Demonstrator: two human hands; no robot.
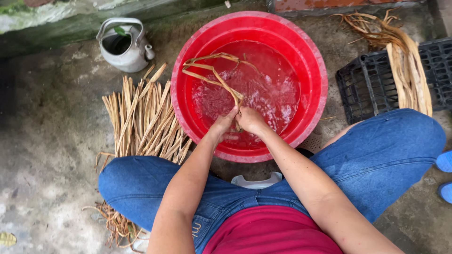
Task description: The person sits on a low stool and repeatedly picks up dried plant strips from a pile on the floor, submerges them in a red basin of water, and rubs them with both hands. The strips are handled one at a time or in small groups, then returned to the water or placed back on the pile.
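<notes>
Red basin (pixel 316 70) sits dead centre on the concrete, full of churning, splashing water, and everything hangs off it. Just left of the basin, a bundle (pixel 143 120) of dry straw-coloured strips lies on the ground, long axis running toward and away from the person. Right of the basin, a black crate (pixel 367 84) carries another sheaf (pixel 408 70) draped over it. Up beyond the basin's left rim stands a grey kettle (pixel 123 44). Over the near side of the basin, both hands meet: left hand (pixel 224 123) and right hand (pixel 251 120) are each closed tight on the near end of one strip (pixel 214 77). It runs up and away to the left over the water, far end looping back on itself.
</notes>
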